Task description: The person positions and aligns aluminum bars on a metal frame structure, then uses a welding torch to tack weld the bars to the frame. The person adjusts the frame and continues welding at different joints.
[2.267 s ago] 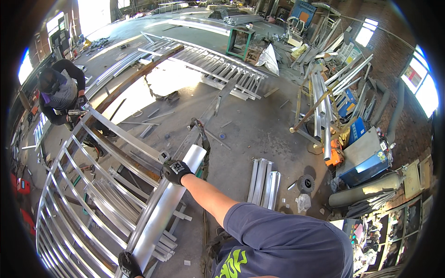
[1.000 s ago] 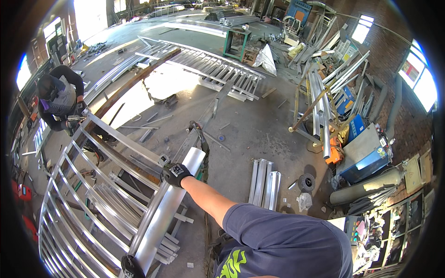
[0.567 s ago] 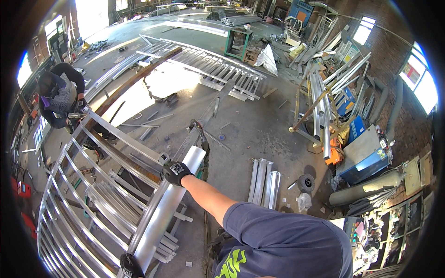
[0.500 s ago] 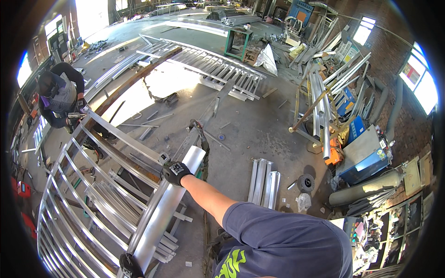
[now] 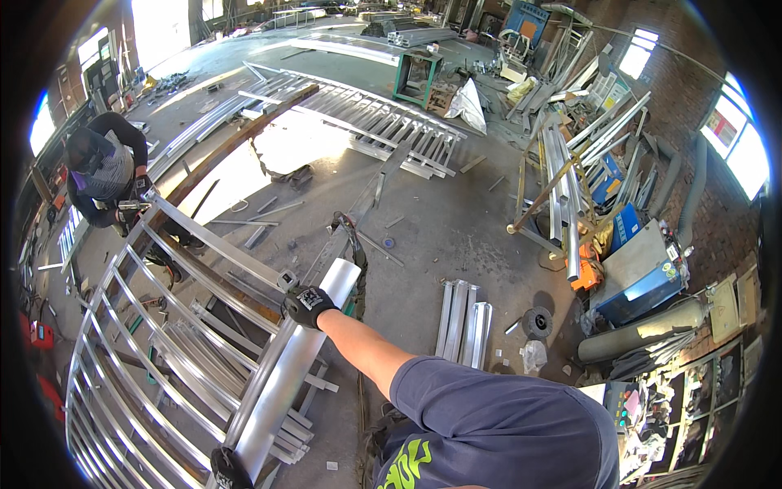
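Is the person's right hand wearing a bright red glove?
No, the right hand wears a black glove and lies over the wide silver metal piece.

Grey floor (image 5: 464, 212) under silver profiles (image 5: 458, 322), a dark round disc (image 5: 538, 323), clear plastic (image 5: 534, 355), a thin strip (image 5: 380, 249).

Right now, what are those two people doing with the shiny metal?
One person has a black-gloved right hand resting near one end of a wide silver tube; the left hand is further down, at the picture's bottom edge. The tube lies along a barred metal frame. Another person bends over the frame's far corner, handling something too small to make out.
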`<state>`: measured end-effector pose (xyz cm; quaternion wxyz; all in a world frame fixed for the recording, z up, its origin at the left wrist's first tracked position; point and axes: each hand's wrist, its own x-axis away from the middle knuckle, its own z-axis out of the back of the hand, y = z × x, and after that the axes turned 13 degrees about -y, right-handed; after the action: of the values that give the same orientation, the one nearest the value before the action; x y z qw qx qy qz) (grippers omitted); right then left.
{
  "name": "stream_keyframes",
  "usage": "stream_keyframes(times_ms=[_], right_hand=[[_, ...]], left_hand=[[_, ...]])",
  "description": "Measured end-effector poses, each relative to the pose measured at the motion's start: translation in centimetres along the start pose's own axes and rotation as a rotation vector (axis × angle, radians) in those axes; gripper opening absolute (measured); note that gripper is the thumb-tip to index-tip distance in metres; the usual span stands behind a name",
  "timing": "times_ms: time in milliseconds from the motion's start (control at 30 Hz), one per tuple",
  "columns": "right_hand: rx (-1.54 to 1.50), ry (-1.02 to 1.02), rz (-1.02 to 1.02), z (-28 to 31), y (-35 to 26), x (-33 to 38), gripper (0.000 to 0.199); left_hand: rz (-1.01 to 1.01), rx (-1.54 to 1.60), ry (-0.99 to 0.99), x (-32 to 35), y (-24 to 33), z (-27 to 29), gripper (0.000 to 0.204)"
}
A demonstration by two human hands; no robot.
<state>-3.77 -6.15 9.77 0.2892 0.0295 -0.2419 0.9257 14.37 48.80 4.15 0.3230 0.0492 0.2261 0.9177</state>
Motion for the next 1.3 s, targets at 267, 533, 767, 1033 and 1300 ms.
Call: stream_keyframes(times_ms=[267,533,767,1033,1300], right_hand=[[0.013,0.05,-0.012,-0.6,0.3,-0.2,0.04],[-0.001,0.025,-0.021,-0.1,0.1,0.0,0.038],[0.015,-0.013,-0.018,0.3,-0.5,0.0,0.035],[-0.005,0.038,-0.029,0.0,0.3,0.4,0.038],[0.22,-0.07,0.078,-2.5,2.9,-3.1,0.033]], left_hand=[[0.038,0.029,-0.072,-0.3,0.4,0.4,0.032],[0.042,0.039,-0.07,-0.1,1.0,0.7,0.032],[0.039,0.014,-0.039,-0.1,0.0,0.4,0.035],[0.082,-0.02,-0.112,-0.1,0.7,0.5,0.038],[0.187,-0.111,-0.162,-0.7,0.3,0.0,0.036]])
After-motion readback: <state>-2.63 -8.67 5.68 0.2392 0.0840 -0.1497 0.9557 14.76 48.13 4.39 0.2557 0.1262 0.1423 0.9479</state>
